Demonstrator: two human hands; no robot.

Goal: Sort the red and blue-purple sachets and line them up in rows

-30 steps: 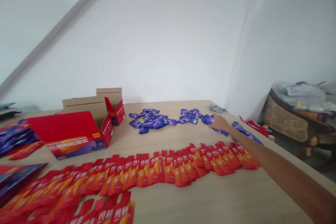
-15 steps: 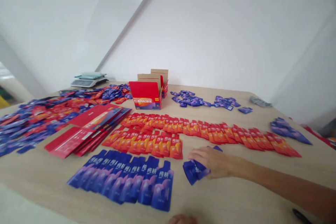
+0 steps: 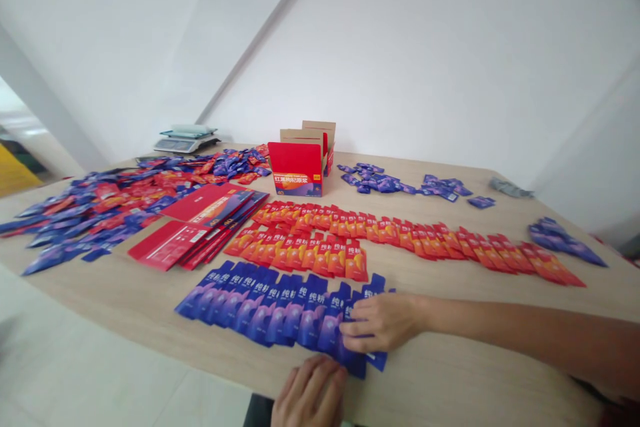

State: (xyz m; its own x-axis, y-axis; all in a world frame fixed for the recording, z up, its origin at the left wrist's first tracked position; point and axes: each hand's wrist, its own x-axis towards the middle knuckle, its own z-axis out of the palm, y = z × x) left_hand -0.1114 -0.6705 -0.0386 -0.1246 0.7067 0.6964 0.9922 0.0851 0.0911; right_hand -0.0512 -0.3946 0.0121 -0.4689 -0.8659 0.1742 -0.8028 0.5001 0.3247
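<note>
A row of blue-purple spouted pouches [image 3: 265, 303] lies overlapped on the table. At its right end, my right hand [image 3: 383, 321] is closed over several blue pouches, whose tops and lower corners stick out around the fingers. My left hand [image 3: 311, 392] is by the front table edge, just below the row, its fingers loosely bent and slightly apart. No object shows in it; the palm is hidden. Behind the blue row are a short row of red-orange pouches [image 3: 300, 252] and a longer red-orange row [image 3: 420, 238] stretching right.
Flattened red cartons [image 3: 195, 230] are stacked left of the rows. A mixed heap of pouches [image 3: 105, 207] covers the table's left. Open red boxes [image 3: 297, 170] stand at the back. Loose blue pouches [image 3: 383, 182] and a blue pile [image 3: 563, 240] lie right; a scale [image 3: 185, 141] stands back left.
My right hand has brought its blue pouches left and down onto the row's right end. More of my left hand shows, below the row. The view has shifted, with more floor visible.
</note>
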